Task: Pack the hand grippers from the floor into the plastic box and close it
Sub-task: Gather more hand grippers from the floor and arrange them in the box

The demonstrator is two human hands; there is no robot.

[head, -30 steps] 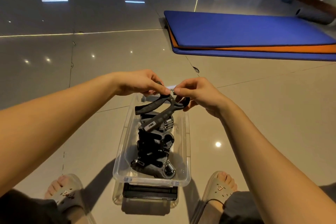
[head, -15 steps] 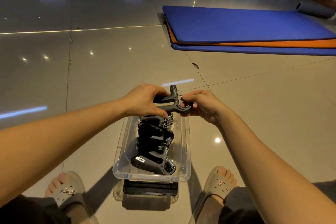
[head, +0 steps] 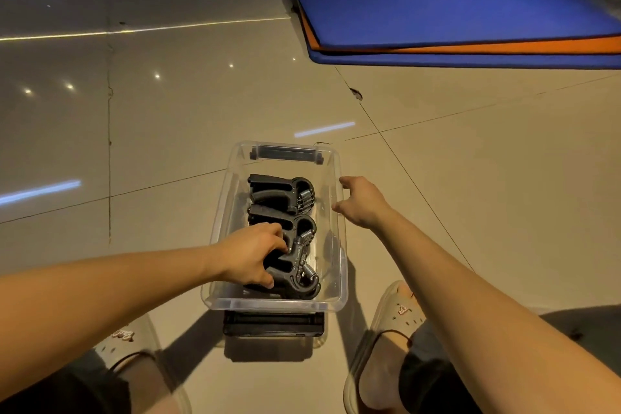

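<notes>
Glossy beige floor tiles (head: pixel 151 144) fill the head view, with ceiling lights mirrored in them as streaks and dots. At upper right lie stacked exercise mats (head: pixel 453 7), blue over orange over blue, and a dark roll shows blurred at the far corner. A clear plastic box (head: pixel 339 245) sits on the floor between the person's two feet, long axis pointing away from the camera, top open. A dark latch handle (head: pixel 287 153) is on its far end wall; a second dark piece, latch or lid edge, cannot tell which, lies just below the near end. Inside the box the hand grippers (head: pixel 285 193) lie in a row, black handles toward the left wall and metal springs toward the right; at least three are distinct. Left hand (head: pixel 250 257) reaches in over the left wall, fingers curled down onto the handles of the nearest gripper, thumb at its near side; contact is clear, a full clasp around it cannot be confirmed. Right hand (head: pixel 363 203) is at the right wall's rim, fingers loosely spread and unclenched, holding nothing; whether the fingertips touch the rim cannot be told. Pale clog sandals (head: pixel 400 309) are on both feet, either side of the box's near end.
</notes>
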